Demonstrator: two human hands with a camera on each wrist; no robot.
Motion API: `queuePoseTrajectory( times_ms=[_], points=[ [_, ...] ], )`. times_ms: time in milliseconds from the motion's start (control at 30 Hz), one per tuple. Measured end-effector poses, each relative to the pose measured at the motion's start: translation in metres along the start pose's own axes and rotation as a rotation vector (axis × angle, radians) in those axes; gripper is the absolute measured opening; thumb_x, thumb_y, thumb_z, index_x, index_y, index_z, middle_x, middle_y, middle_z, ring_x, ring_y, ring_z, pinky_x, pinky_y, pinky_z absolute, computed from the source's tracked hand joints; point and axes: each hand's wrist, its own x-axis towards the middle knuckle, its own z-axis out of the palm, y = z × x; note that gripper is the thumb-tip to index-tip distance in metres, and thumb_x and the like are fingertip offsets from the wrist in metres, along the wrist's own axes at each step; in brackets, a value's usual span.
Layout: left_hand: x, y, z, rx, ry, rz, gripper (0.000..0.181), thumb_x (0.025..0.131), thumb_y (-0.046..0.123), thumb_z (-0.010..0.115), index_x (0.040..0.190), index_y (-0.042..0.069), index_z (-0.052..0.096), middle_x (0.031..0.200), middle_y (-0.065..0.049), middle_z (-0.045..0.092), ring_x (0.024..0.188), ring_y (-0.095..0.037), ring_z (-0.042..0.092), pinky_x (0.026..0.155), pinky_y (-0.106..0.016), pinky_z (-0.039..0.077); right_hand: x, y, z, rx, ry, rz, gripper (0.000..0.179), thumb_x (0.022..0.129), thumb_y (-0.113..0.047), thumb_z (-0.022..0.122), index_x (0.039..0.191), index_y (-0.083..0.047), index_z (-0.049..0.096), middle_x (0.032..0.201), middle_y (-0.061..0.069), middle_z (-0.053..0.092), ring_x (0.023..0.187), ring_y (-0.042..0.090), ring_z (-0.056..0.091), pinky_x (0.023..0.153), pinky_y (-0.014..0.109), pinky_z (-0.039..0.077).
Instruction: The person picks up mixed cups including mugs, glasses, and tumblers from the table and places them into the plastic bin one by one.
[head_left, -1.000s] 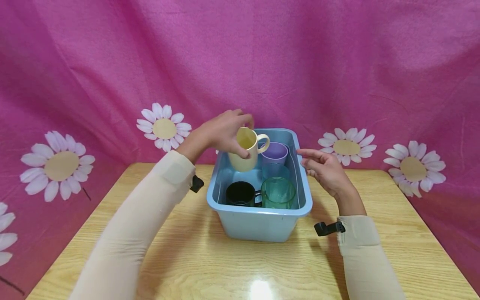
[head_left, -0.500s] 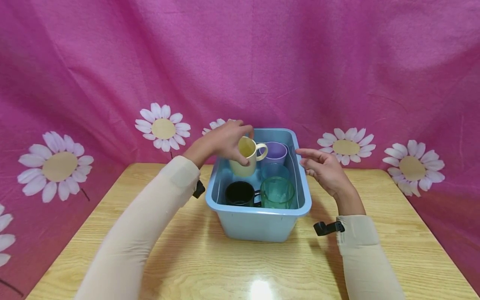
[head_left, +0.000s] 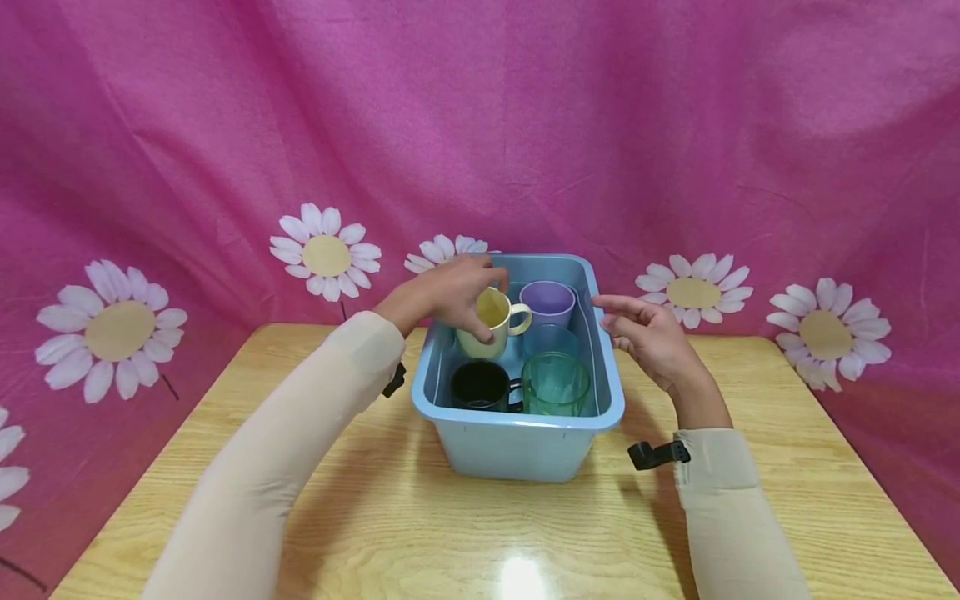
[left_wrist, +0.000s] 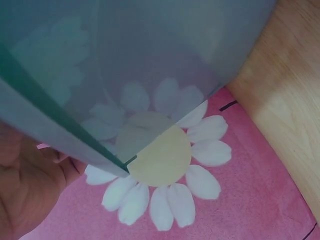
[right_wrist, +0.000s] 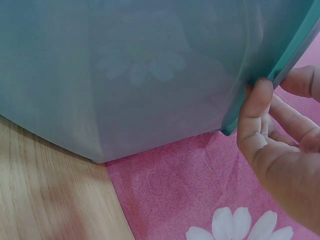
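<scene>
My left hand [head_left: 453, 293] grips a pale yellow mug [head_left: 474, 347] from above, inside the back left of a light blue plastic tub [head_left: 517, 454]. The mug is nearly upright, its handle toward the right. In the left wrist view the tub's wall hides the mug and part of the hand [left_wrist: 27, 185]. My right hand [head_left: 651, 337] pinches the tub's right rim, with the thumb [right_wrist: 257, 102] under the rim's edge in the right wrist view. In the tub, a black mug [head_left: 480, 387] stands in front of the yellow one.
Along the tub's right side stand a green glass mug [head_left: 556, 385], a translucent blue cup [head_left: 550, 340] and a purple cup [head_left: 547, 300]. The tub rests on a wooden table [head_left: 360, 500]. A pink flowered cloth [head_left: 480, 108] hangs right behind.
My left hand has lowered the yellow mug deeper into the tub, toward the black mug. My right hand has stayed at the rim.
</scene>
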Motion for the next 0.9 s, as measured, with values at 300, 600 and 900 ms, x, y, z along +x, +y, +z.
queuePoseTrajectory(
  times_ms=[300, 600, 900],
  points=[
    [0.011, 0.005, 0.011, 0.058, -0.092, 0.015, 0.074, 0.075, 0.053, 0.085, 0.135, 0.017, 0.058, 0.129, -0.010, 0.054, 0.114, -0.027, 0.049, 0.094, -0.042, 0.050, -0.001, -0.001, -0.001, 0.022, 0.001, -0.007, 0.040, 0.101, -0.007, 0.060, 0.140, 0.005, 0.056, 0.104, 0.003, 0.066, 0.087, 0.014, 0.062, 0.079, 0.022, 0.057],
    [0.014, 0.008, 0.017, 0.076, -0.130, -0.008, 0.074, 0.077, 0.051, 0.084, 0.136, 0.017, 0.057, 0.128, -0.010, 0.055, 0.114, -0.025, 0.049, 0.093, -0.040, 0.051, 0.000, -0.001, -0.003, 0.021, -0.009, -0.017, 0.041, 0.101, -0.006, 0.060, 0.140, 0.008, 0.054, 0.098, 0.001, 0.067, 0.083, 0.013, 0.062, 0.076, 0.021, 0.057],
    [0.021, 0.012, 0.026, 0.078, -0.151, 0.018, 0.071, 0.078, 0.050, 0.083, 0.134, 0.015, 0.057, 0.124, -0.011, 0.055, 0.111, -0.026, 0.049, 0.090, -0.039, 0.049, 0.000, 0.000, -0.004, 0.029, -0.009, -0.006, 0.041, 0.101, -0.005, 0.059, 0.140, 0.008, 0.054, 0.098, 0.002, 0.066, 0.082, 0.012, 0.061, 0.076, 0.021, 0.057]
  ],
)
